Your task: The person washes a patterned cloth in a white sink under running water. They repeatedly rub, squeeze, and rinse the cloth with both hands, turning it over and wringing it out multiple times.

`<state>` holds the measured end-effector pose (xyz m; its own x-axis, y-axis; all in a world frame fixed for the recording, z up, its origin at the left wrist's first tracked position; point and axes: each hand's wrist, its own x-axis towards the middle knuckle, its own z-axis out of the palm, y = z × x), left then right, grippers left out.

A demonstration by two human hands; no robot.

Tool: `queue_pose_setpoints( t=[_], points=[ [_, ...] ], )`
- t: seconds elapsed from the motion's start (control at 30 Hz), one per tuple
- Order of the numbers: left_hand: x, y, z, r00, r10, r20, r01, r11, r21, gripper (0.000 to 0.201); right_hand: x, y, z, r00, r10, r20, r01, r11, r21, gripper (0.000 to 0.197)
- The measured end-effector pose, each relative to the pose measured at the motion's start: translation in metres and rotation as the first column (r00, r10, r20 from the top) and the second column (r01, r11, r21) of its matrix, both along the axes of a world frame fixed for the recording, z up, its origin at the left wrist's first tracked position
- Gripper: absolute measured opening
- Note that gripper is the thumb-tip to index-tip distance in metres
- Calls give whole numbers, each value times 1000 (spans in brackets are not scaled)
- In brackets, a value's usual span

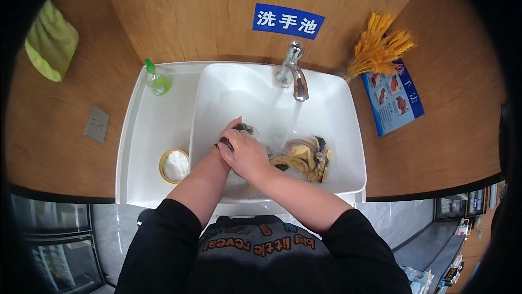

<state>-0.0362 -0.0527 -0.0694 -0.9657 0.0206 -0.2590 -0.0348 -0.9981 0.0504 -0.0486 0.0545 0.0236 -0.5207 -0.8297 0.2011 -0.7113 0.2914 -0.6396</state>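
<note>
Brown wood panels (201, 16) stand around a washing corner, with a blue sign (288, 21) on the back panel, a green towel (51, 41) hanging at the left and a socket (97, 124) below it. On the white desk (142, 131), at the left of the sink (348, 112), there are a clear bottle (159, 83) with green liquid and green pump, and, nearer to the person, a yellow-rimmed bowl (163, 174) of white powder (176, 165). From the chrome tap (300, 83) water falls into the sink.

Both hands are inside the sink, left of the stream. Right hand (247, 152) lies partly over the left hand (229, 130), and the grip of both is closed together on a dark wet cloth (244, 128), which shows between them and beyond the fingers. Just beside the right hand, a yellow, grey and black patterned cloth (307, 155) lies crumpled in the water; whether the two cloths are one piece, I cannot tell. At the right of the sink, a bunch of golden dried ears (380, 46) leans before a blue picture sheet (392, 101).
</note>
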Motion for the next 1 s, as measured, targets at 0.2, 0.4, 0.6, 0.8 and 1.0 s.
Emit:
queue_pose_setpoints(
  t=[0.2,0.4,0.6,0.8,1.0],
  points=[
    [5,11,2,985,100,-142,-164,807,-567,21,-14,-10,-11,987,-154,-48,155,988,19,20],
    [-6,29,28,888,159,432,128,817,-563,38,-81,-6,-27,948,-317,22,307,931,199,26],
    [-1,-1,20,810,519,273,319,0,-948,50,-116,9,-53,899,-432,-66,433,857,278,29],
    [-3,-1,10,712,635,299,358,37,-933,59,-76,2,-65,954,200,-222,-73,877,476,31],
    [-6,7,29,764,596,246,182,166,-969,58,-87,6,-78,981,32,-192,49,914,402,34]
  ],
)
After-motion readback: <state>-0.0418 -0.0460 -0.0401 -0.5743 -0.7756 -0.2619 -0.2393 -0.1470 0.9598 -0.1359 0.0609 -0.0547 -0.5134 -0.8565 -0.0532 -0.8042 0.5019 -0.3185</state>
